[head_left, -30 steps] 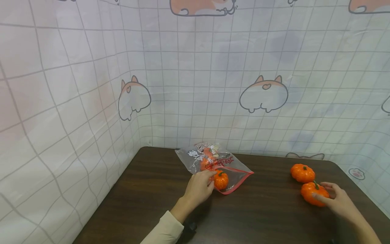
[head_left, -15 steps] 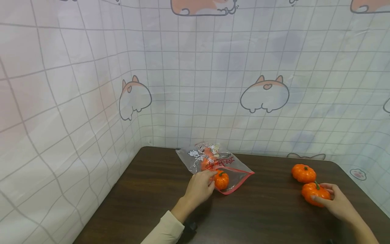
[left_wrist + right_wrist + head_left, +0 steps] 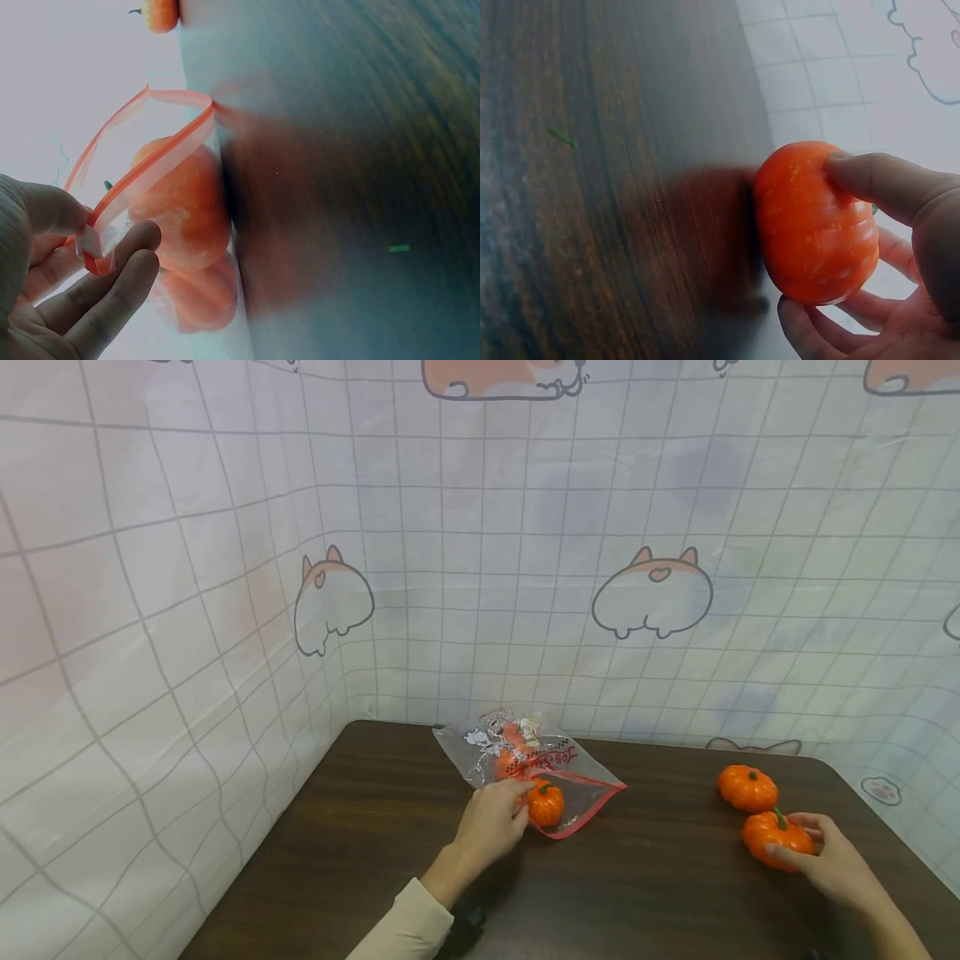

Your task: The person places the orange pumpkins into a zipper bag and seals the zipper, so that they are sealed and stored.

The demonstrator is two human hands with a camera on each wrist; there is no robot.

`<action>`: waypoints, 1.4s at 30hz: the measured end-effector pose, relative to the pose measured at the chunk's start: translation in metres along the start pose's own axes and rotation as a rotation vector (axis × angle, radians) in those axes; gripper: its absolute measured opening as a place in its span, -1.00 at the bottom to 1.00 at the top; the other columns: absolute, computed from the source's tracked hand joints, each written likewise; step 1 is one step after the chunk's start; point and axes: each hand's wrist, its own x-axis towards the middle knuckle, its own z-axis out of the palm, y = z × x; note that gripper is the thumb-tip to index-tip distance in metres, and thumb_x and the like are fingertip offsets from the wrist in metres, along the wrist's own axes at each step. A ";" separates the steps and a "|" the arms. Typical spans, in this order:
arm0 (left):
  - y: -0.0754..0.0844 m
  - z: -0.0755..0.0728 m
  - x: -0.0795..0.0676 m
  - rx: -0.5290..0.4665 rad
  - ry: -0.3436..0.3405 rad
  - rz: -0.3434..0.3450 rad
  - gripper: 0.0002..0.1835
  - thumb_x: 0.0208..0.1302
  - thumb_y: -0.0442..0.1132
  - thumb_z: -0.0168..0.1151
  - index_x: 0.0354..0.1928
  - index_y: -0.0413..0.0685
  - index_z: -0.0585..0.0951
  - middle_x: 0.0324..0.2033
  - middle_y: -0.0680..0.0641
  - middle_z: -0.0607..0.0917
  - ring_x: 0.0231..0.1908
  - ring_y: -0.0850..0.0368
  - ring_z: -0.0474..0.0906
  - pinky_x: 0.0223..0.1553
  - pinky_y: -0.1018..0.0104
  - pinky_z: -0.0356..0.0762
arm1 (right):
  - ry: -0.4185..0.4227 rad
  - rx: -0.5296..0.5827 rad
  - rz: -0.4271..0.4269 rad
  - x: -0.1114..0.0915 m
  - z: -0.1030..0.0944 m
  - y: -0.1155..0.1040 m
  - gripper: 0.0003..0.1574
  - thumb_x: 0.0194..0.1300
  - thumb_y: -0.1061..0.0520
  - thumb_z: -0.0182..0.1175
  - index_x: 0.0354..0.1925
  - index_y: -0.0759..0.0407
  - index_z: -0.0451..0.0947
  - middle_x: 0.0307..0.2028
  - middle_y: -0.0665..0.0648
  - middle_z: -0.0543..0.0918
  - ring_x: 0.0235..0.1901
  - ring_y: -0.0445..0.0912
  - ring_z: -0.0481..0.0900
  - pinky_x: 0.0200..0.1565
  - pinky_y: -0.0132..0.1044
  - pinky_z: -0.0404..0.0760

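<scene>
A clear zip bag (image 3: 592, 777) with a red edge and printed cartoon figures lies on the table, its mouth held apart. My left hand (image 3: 491, 817) pinches the red zip edge (image 3: 161, 154) between thumb and fingers. One small orange pumpkin (image 3: 545, 803) with a green stem sits just inside the mouth; more orange shapes (image 3: 512, 752) show through the plastic behind it. At the right, my right hand (image 3: 836, 860) grips another orange pumpkin (image 3: 772, 839), thumb (image 3: 870, 176) on one side and fingers round the other. In the right wrist view this pumpkin (image 3: 814, 225) is close over the tabletop.
A further orange pumpkin (image 3: 747, 787) stands right behind the gripped one. The dark wooden table (image 3: 637, 893) ends at the back against a white grid-patterned cloth (image 3: 480, 610) with cartoon dogs, which also hangs along the left side.
My right hand has closed in on the near right pumpkin, its thumb and fingers now tighter round it. The left hand and the bag stay in place.
</scene>
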 end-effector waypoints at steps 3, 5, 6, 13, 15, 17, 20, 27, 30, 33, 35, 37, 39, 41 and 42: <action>0.000 0.000 0.000 -0.004 0.000 -0.001 -0.66 0.22 -0.28 0.35 0.06 -0.02 0.77 -0.07 0.01 0.82 -0.31 0.21 0.67 -0.11 0.19 0.72 | 0.013 -0.017 -0.013 -0.003 -0.001 -0.005 0.07 0.39 -0.20 0.27 0.39 0.55 0.06 0.23 0.80 0.26 0.16 0.57 0.41 -0.21 -0.27 0.53; 0.000 -0.001 0.000 -0.006 0.000 0.000 -0.66 0.22 -0.28 0.35 0.05 -0.02 0.77 -0.07 0.00 0.82 -0.31 0.21 0.67 -0.12 0.19 0.72 | 0.016 -0.013 -0.028 -0.006 -0.002 -0.011 0.05 0.40 -0.19 0.27 0.39 0.54 0.06 0.23 0.80 0.27 0.15 0.54 0.45 -0.25 -0.36 0.50; 0.000 -0.001 0.000 -0.007 0.000 0.001 -0.66 0.22 -0.28 0.35 0.05 -0.03 0.77 -0.07 0.00 0.82 -0.31 0.21 0.68 -0.12 0.20 0.72 | 0.019 -0.008 -0.037 -0.007 -0.002 -0.015 0.04 0.40 -0.18 0.27 0.40 0.53 0.07 0.24 0.79 0.29 0.13 0.51 0.47 -0.27 -0.38 0.49; 0.001 -0.002 0.000 -0.017 -0.006 -0.006 -0.67 0.23 -0.28 0.35 0.05 -0.04 0.77 -0.07 0.00 0.82 -0.37 0.23 0.62 -0.15 0.20 0.72 | 0.036 -0.004 -0.085 -0.012 -0.004 -0.046 0.02 0.40 -0.17 0.28 0.43 0.46 0.09 0.25 0.71 0.32 0.12 0.44 0.52 -0.28 -0.31 0.53; 0.001 -0.002 0.000 -0.019 -0.010 -0.010 -0.67 0.23 -0.28 0.35 0.05 -0.03 0.77 -0.07 0.00 0.82 -0.41 0.24 0.57 -0.17 0.21 0.71 | 0.032 0.001 -0.090 -0.013 -0.004 -0.054 0.02 0.40 -0.18 0.27 0.43 0.43 0.09 0.27 0.69 0.30 0.14 0.46 0.51 -0.26 -0.27 0.53; 0.001 -0.002 0.000 -0.016 -0.011 -0.010 -0.67 0.23 -0.28 0.35 0.05 -0.03 0.77 -0.07 0.00 0.82 -0.43 0.25 0.53 -0.19 0.22 0.71 | 0.030 0.008 -0.097 -0.014 -0.002 -0.062 0.01 0.40 -0.19 0.27 0.44 0.42 0.09 0.28 0.67 0.30 0.15 0.46 0.50 -0.26 -0.25 0.54; 0.001 -0.002 0.000 -0.013 -0.007 -0.006 -0.67 0.23 -0.28 0.34 0.05 -0.03 0.77 -0.07 0.00 0.82 -0.44 0.26 0.52 -0.22 0.23 0.70 | 0.028 0.016 -0.120 -0.016 0.001 -0.074 -0.01 0.39 -0.19 0.28 0.44 0.38 0.12 0.30 0.62 0.31 0.12 0.40 0.52 -0.27 -0.24 0.55; 0.000 -0.001 0.000 -0.008 -0.004 -0.004 -0.67 0.22 -0.28 0.35 0.05 -0.02 0.77 -0.07 0.01 0.82 -0.42 0.26 0.54 -0.20 0.22 0.70 | 0.020 0.003 -0.181 -0.019 0.013 -0.104 -0.04 0.36 -0.21 0.31 0.44 0.26 0.18 0.30 0.51 0.41 0.14 0.37 0.51 -0.21 -0.07 0.60; 0.000 -0.001 0.000 -0.011 -0.006 -0.009 -0.67 0.23 -0.28 0.35 0.05 -0.02 0.77 -0.08 0.01 0.82 -0.43 0.25 0.54 -0.20 0.23 0.70 | -0.005 0.019 -0.198 -0.019 0.017 -0.115 -0.06 0.36 -0.23 0.31 0.44 0.21 0.20 0.31 0.52 0.43 0.21 0.44 0.46 -0.16 0.02 0.61; 0.001 -0.001 0.000 -0.010 -0.005 -0.005 -0.68 0.23 -0.28 0.35 0.04 -0.03 0.77 -0.09 0.01 0.82 -0.41 0.25 0.57 -0.19 0.24 0.71 | -0.023 0.056 -0.214 -0.019 0.024 -0.125 -0.09 0.35 -0.20 0.32 0.43 0.19 0.22 0.32 0.50 0.43 0.19 0.38 0.49 -0.16 -0.03 0.61; 0.000 0.000 0.000 -0.008 -0.001 0.002 -0.68 0.23 -0.28 0.35 0.04 -0.03 0.77 -0.10 0.01 0.82 -0.41 0.24 0.58 -0.21 0.24 0.71 | -0.033 0.074 -0.227 -0.019 0.029 -0.130 -0.11 0.34 -0.19 0.34 0.42 0.18 0.24 0.33 0.48 0.44 0.17 0.32 0.52 -0.17 -0.09 0.61; 0.000 0.000 0.000 -0.004 0.004 0.008 -0.68 0.23 -0.28 0.34 0.04 -0.03 0.77 -0.11 0.01 0.83 -0.41 0.25 0.58 -0.22 0.24 0.70 | -0.040 0.086 -0.236 -0.018 0.035 -0.136 -0.13 0.33 -0.18 0.35 0.39 0.16 0.27 0.33 0.46 0.44 0.16 0.27 0.54 -0.18 -0.14 0.60; 0.000 0.000 0.000 -0.002 0.008 0.010 -0.68 0.22 -0.29 0.34 0.03 -0.02 0.77 -0.11 0.02 0.83 -0.41 0.25 0.57 -0.24 0.24 0.69 | -0.051 0.093 -0.247 -0.018 0.040 -0.140 -0.15 0.32 -0.18 0.36 0.37 0.14 0.28 0.33 0.46 0.44 0.17 0.28 0.55 -0.16 -0.12 0.63; 0.000 0.000 0.000 -0.001 0.012 0.009 -0.68 0.22 -0.29 0.34 0.03 -0.02 0.77 -0.11 0.02 0.83 -0.41 0.26 0.58 -0.23 0.24 0.70 | -0.063 0.092 -0.254 -0.017 0.045 -0.145 -0.17 0.31 -0.19 0.37 0.36 0.11 0.30 0.33 0.46 0.44 0.19 0.31 0.54 -0.14 -0.07 0.66; 0.000 0.000 0.000 0.000 0.014 0.008 -0.68 0.22 -0.29 0.34 0.03 -0.02 0.77 -0.12 0.03 0.83 -0.40 0.25 0.59 -0.22 0.24 0.70 | -0.069 0.092 -0.257 -0.016 0.047 -0.147 -0.17 0.30 -0.20 0.37 0.35 0.09 0.30 0.34 0.47 0.44 0.20 0.32 0.54 -0.13 -0.05 0.66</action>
